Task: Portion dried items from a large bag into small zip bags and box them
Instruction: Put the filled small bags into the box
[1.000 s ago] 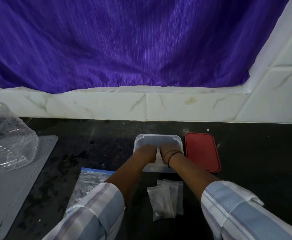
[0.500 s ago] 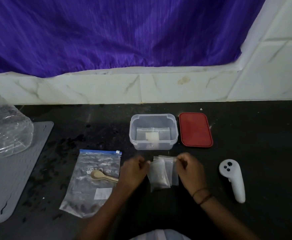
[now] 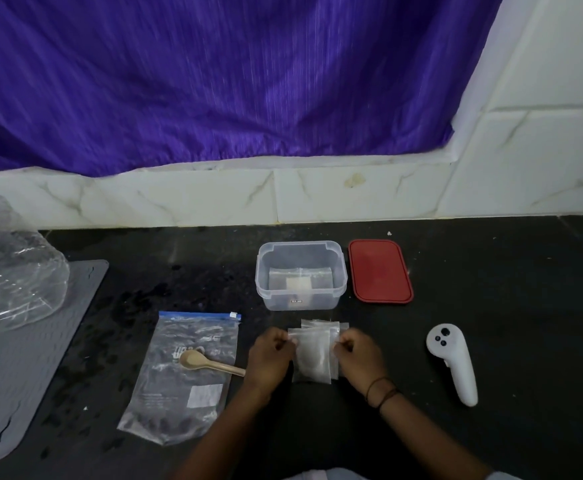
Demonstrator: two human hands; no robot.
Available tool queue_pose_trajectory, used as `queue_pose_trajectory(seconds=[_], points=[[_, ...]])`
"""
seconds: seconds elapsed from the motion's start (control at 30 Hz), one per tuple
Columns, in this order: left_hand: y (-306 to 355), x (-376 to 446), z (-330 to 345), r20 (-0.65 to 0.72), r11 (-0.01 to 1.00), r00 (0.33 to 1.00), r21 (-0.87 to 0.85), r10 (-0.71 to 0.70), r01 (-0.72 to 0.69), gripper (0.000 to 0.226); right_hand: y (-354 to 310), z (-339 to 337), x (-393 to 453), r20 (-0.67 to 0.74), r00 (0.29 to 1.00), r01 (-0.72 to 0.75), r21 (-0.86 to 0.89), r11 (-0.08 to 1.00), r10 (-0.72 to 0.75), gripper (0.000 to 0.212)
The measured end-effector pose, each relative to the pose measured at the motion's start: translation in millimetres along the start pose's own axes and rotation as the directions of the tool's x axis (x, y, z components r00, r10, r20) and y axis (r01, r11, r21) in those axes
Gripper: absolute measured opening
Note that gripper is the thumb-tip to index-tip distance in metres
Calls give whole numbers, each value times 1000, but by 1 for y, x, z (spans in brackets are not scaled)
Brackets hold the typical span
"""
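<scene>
A small clear zip bag [image 3: 312, 355] lies on top of a short stack of the same bags on the black counter. My left hand [image 3: 271, 355] pinches its top left corner and my right hand [image 3: 359, 353] pinches its top right corner. Behind them stands a clear plastic box [image 3: 300, 304] with a small filled bag lying flat inside. Its red lid [image 3: 380, 271] lies to the right of it. The large zip bag [image 3: 182, 386] of dark dried items lies flat to the left, with a wooden spoon [image 3: 210, 362] resting on it.
A white hand controller [image 3: 452, 362] lies to the right of my hands. A grey mat [image 3: 23, 358] covers the counter's left side, with a crumpled clear plastic bag [image 3: 13, 271] on it. Marble wall tiles and a purple curtain [image 3: 214, 81] close off the back.
Both hands came out of the plastic box, leaving a small bag inside, and moved back to the stack of small bags, pinching the top one. The view tilted down.
</scene>
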State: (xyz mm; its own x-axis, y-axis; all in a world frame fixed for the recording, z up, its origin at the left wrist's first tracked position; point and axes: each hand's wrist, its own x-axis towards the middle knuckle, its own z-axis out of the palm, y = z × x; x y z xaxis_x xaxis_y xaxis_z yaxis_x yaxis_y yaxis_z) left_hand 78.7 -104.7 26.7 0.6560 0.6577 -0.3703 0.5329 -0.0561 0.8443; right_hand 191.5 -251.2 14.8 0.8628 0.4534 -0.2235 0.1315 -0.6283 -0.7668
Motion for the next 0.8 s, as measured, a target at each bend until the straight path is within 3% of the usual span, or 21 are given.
queue_pose_trajectory(seconds=[0.1, 0.17, 0.27, 0.37, 0.5, 0.63, 0.7, 0.8], points=[[6, -15, -12, 7, 965, 998, -255, 63, -59, 16, -3, -8, -14, -50, 997, 61, 172, 983, -53, 18], [16, -27, -25, -55, 939, 992, -322, 110, -122, 12, -9, -18, -25, -109, 988, 134, 273, 952, -108, 20], [38, -34, -44, -193, 910, 953, -303, 233, -284, 3, -32, -42, -31, -224, 953, 267, 307, 913, -203, 22], [62, -26, -57, -274, 862, 884, -242, 379, -445, 12, -65, -66, -18, -315, 892, 403, 233, 885, -324, 21], [97, 8, -63, -295, 821, 789, -23, 539, -570, 9, -101, -81, 22, -345, 823, 516, 122, 848, -451, 13], [118, 50, -54, -200, 870, 848, 49, 490, -491, 9, -116, -71, 73, -258, 866, 457, 59, 887, -429, 15], [121, 70, -48, -165, 887, 874, 160, 457, -433, 9, -119, -61, 93, -136, 922, 364, -9, 931, -362, 20], [122, 92, -39, -139, 878, 908, 347, 395, -329, 14, -121, -47, 108, 85, 963, 268, -249, 930, -255, 30]])
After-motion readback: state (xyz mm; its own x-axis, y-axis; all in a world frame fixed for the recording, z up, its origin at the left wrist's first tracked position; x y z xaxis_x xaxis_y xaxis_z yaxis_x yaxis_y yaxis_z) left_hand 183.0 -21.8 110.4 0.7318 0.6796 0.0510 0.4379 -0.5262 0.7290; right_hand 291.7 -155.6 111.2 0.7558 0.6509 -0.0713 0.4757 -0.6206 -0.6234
